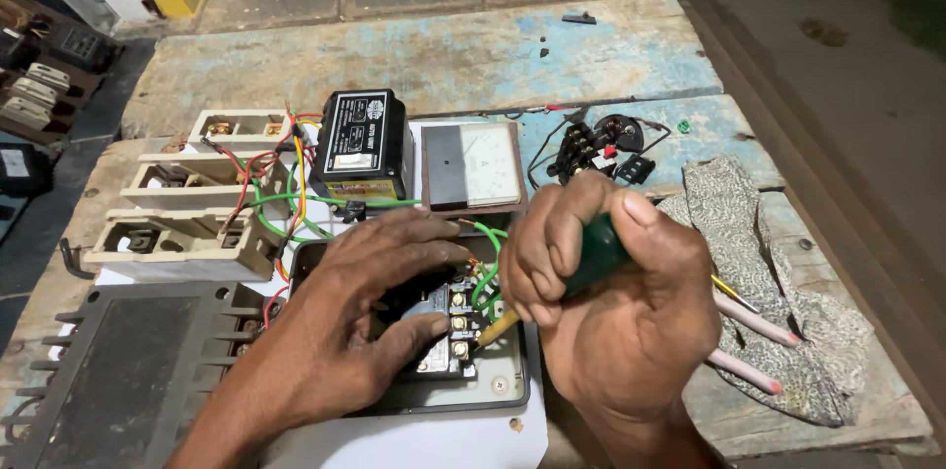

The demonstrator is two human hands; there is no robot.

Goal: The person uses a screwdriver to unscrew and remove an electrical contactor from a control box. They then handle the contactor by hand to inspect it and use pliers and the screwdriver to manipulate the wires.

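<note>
A person's right hand [616, 282] is wrapped in a fist around the green handle of a screwdriver [591, 260], its shaft angled down and to the left so the tip meets the terminal screws of a small contactor block [448, 326]. The left hand [370, 316] lies spread over the left side of the same block, fingers fanned and the thumb pressed against its near edge, steadying it. The block sits inside a shallow grey enclosure tray [498, 385] near the middle of the scene, just on the near side of a worn wooden bench [443, 55] with flaking blue paint. Green wires [488, 267] loop from the block up between the two hands.

Beyond the hands, a black box-shaped unit [363, 144] with a pale label stands beside a square panel meter [473, 166] with a white dial face. To the far left, three cream ceramic fuse carriers [192, 203] are stacked in a row, tangled with red, yellow and green leads. A dark ribbed metal cover [123, 370] lies at the near left. On the right, a patterned grey cloth [769, 272] rests on the bench, with pink-tipped probes [759, 326] lying across it, and a small black switch assembly [596, 149] sits farther back.
</note>
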